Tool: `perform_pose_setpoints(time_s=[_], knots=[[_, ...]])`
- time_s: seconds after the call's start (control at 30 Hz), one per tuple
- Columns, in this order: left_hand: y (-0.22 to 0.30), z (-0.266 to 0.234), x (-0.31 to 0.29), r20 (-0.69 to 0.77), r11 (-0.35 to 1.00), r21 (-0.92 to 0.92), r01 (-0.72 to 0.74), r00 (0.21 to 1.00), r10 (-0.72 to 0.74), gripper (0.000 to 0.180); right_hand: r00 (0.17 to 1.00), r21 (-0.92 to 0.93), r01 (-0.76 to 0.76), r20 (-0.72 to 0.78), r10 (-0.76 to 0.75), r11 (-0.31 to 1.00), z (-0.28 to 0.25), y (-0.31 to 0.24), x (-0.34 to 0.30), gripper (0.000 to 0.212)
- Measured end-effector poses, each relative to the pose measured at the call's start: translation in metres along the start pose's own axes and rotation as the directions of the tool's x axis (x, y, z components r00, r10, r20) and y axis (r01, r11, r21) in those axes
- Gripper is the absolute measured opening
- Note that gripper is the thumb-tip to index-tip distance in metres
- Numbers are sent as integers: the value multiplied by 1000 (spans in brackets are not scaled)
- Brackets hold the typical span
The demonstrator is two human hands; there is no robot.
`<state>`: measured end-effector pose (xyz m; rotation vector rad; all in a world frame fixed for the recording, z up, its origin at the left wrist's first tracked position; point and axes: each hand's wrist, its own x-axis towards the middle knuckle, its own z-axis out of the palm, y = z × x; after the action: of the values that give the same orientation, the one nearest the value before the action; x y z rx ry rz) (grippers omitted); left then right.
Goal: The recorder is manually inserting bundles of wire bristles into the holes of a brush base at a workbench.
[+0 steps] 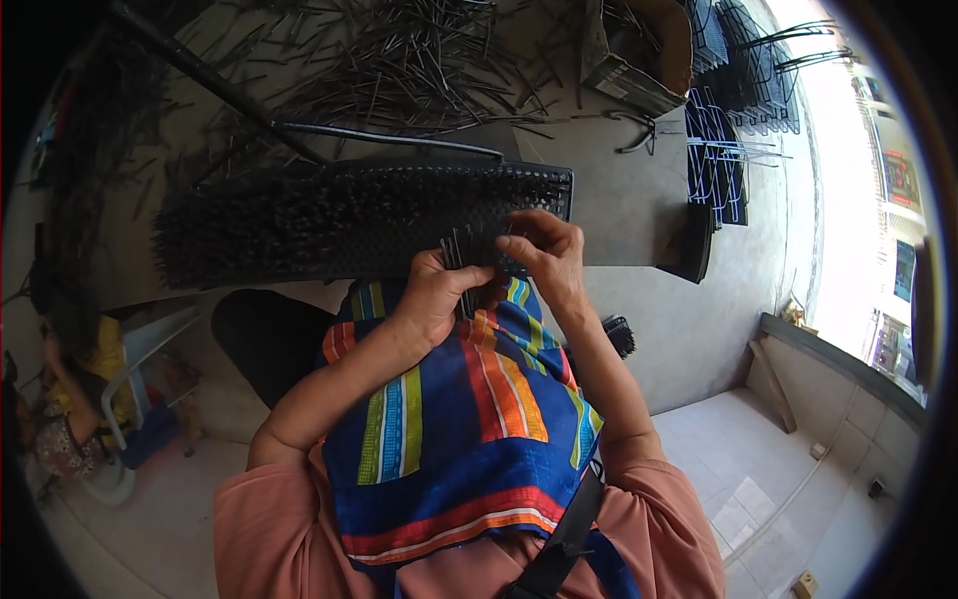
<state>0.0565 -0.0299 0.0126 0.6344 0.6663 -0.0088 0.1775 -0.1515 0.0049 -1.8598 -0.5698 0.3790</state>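
My left hand (429, 298) is closed around a small bundle of thin dark strips (457, 262), which stand up between the thumb and fingers. Just to its right, my right hand (551, 258) has its fingers curled over the near edge of a long black perforated panel (547, 190). Whatever its fingertips pinch is too small and dark to make out. Dense dark bristle-like strips (259, 225) fill the left and middle of the panel, while bare holes show at the right end. A metal bar (389, 137) runs along the panel's far side.
Loose dark strips (399, 60) lie heaped across the table beyond the panel. A cardboard box (639, 60) and pliers (635, 135) are at the far right, beside dark wire racks (718, 160). A striped blue cloth (449, 429) covers my lap. Another person (65, 439) is at the left.
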Motion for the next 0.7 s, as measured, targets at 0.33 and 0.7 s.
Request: perform_pose_setpoints(time_s=[0.33, 0.7], knots=[[-7, -6, 7, -152, 998, 47, 31, 988, -24, 15, 970, 410, -155, -111, 218, 899, -15, -1, 7, 1], [-3, 3, 6, -173, 994, 20, 105, 980, -100, 9, 936, 29, 250, -261, -235, 968, -12, 9, 19, 11]])
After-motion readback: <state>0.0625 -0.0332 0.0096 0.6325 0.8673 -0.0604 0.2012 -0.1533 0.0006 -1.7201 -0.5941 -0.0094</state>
